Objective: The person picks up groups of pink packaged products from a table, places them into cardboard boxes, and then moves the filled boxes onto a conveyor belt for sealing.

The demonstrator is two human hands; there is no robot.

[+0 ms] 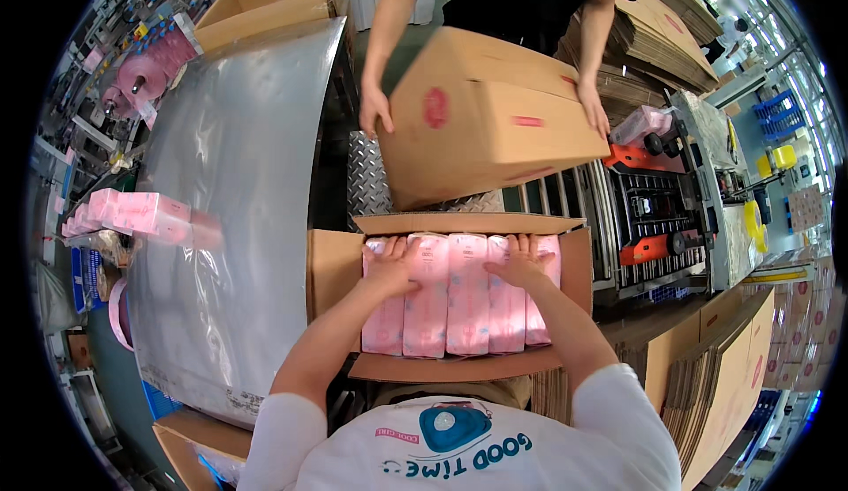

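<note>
- An open, brown cardboard carton (333, 275) was placed directly before the person, and a row of soft, pink-wrapped, printed rectangular packs (468, 292) was held inside it, five being visible side by side.
- The left hand (390, 266) was laid over the packs toward the carton's left side; its fingers were spread and nothing was clasped.
- The right hand (521, 264) was rested on the packs toward the carton's right side, likewise spread and unclenched; whether pressure was being applied could not be told.
- As judged from the layout, the visible layer had been largely filled across the carton's width; what was stacked beneath was hidden.
- The carton's flaps (450, 367) were spread outward, so closing was judged not yet done.
- Beyond the carton, a large, brown cardboard box (486, 129) was held tilted between a co-worker's hands (594, 107); its contents could not be seen.
- Left of the carton, further pink packs (152, 215) were lined up at the outer edge of a broad, shiny sheet-metal table (238, 182), outside the carton.
- Right of the carton, flattened, brown cardboard sheets (717, 381) were stacked on edge.
</note>
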